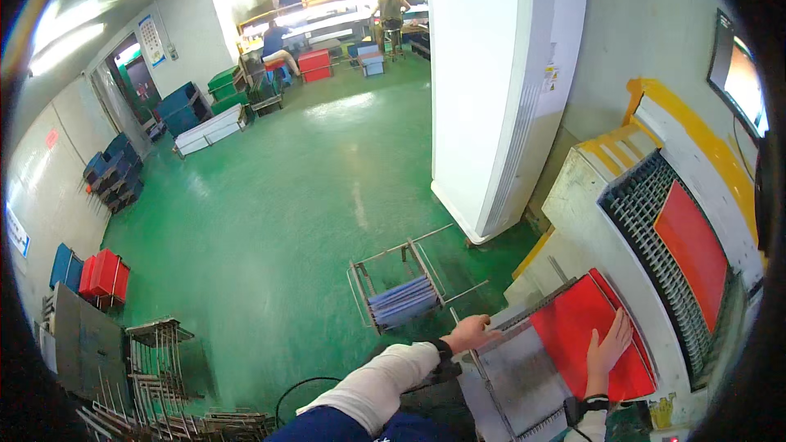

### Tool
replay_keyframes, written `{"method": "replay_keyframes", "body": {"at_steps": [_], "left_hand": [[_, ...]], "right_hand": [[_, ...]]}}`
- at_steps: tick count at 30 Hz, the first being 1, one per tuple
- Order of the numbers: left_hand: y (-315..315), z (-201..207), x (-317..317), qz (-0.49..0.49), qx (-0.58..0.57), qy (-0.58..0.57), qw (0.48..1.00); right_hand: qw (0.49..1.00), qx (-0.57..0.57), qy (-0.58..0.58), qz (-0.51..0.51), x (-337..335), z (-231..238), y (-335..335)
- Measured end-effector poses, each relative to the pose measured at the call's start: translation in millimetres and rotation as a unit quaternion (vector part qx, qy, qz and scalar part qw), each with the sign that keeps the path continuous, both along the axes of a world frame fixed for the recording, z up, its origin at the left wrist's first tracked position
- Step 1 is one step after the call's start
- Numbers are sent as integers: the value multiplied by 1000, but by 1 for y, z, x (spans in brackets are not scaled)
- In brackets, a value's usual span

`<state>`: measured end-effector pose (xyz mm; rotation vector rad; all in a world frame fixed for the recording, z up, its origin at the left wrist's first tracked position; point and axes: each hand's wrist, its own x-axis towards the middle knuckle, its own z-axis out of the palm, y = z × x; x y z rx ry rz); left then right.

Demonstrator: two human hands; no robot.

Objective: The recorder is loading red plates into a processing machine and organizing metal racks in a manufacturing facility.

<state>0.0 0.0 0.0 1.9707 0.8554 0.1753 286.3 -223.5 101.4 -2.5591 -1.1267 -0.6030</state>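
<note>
Flat red panels (565,331) lie on a grey metal rack (520,372) with a ridged edge, at the lower right. My right hand (610,345) rests on the top panel, fingers stretched out toward its far right edge. At the rack's left side is my left hand (473,333), its fingers loosely extended toward the rack and holding nothing that I can see. Another red panel (692,250) lies on the roller conveyor (655,205) of a machine just right of the rack.
A metal cart (401,282) with blue-grey panels stands ahead of my left hand. Behind it rises a tall white cabinet (491,98). Metal racks (155,360) and red bins (105,274) line the left side. People sit at a lit workbench (327,24) far off.
</note>
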Motion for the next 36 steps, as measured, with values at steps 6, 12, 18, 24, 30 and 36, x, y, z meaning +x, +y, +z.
{"method": "replay_keyframes", "body": {"at_steps": [6, 12, 18, 24, 30, 36], "left_hand": [[-34, -7, -78, 47, 66, -32, 996], [-70, -11, -82, 3, 80, -46, 996], [-85, -22, -75, 24, 80, -24, 996], [-93, -26, -75, 55, 89, -26, 994], [-87, -28, -72, 45, 86, -46, 994], [-85, -35, -74, 41, 90, -67, 993]], "right_hand": [[1000, 12, -17, -7, -37, -4, -18], [994, -58, 88, 5, -4, 0, -21], [984, -159, 73, -39, 19, 17, -14], [983, -164, 51, -62, -5, 15, -7], [987, -146, 43, -59, -2, 7, -12], [980, -169, 58, -88, -13, 12, -8]]}}
